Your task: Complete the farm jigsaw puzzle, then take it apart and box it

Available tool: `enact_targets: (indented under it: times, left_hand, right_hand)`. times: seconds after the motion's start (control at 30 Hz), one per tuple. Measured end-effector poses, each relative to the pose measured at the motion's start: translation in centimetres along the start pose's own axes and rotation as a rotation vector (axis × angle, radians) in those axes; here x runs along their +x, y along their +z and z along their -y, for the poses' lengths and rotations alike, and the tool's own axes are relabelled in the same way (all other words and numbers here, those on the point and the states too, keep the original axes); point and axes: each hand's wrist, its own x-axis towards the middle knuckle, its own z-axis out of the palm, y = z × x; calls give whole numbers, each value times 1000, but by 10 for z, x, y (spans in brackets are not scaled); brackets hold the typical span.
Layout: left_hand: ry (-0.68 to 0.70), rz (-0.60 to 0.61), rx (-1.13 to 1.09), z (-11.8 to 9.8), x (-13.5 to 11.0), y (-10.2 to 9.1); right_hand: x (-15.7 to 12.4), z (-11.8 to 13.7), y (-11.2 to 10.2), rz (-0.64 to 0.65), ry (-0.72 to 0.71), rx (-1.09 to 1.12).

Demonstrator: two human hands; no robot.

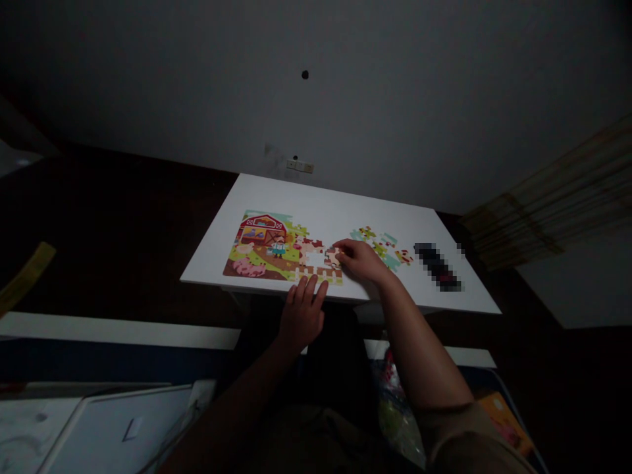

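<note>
A partly joined farm jigsaw puzzle lies on the left half of the white table, showing a red barn, a figure and a pink pig. My right hand pinches a puzzle piece at the puzzle's right side, beside a white gap in the picture. Whether that piece is seated or just above the table I cannot tell. My left hand rests with fingers outstretched on the table's front edge, fingertips touching the fence strip at the puzzle's bottom. Loose puzzle pieces are scattered right of the puzzle.
A dark pixelated object lies near the right end of the white table. Behind it stands a grey wall with a socket strip. Below, a clear plastic bag and an orange item are beside my lap.
</note>
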Motion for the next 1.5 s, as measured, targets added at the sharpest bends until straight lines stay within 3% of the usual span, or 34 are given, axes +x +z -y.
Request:
enact_targets:
  times: [0.47, 0.73, 0.93, 1.07, 1.17, 1.3, 1.5]
  left_hand:
    - [-14, -9, 16, -2, 1, 5]
    - [-14, -23, 37, -2, 2, 6]
    - [-15, -26, 37, -3, 2, 6]
    - [-33, -51, 59, -4, 2, 10]
    - [-26, -63, 94, -3, 2, 12]
    - [-7, -82, 129, -2, 3, 13]
    - [-37, -100, 138, -9, 5, 9]
  right_hand:
    - [-10, -3, 7, -14, -128, -10]
    - [-13, -10, 12, -80, -90, 94]
    - [-27, -27, -1, -298, 6, 109]
    - [-47, -54, -17, -540, 88, -17]
    - [-62, -74, -27, -634, 194, -161]
    - [-71, -84, -30, -610, 264, -202]
    - [-68, -74, -28, -493, 178, -302]
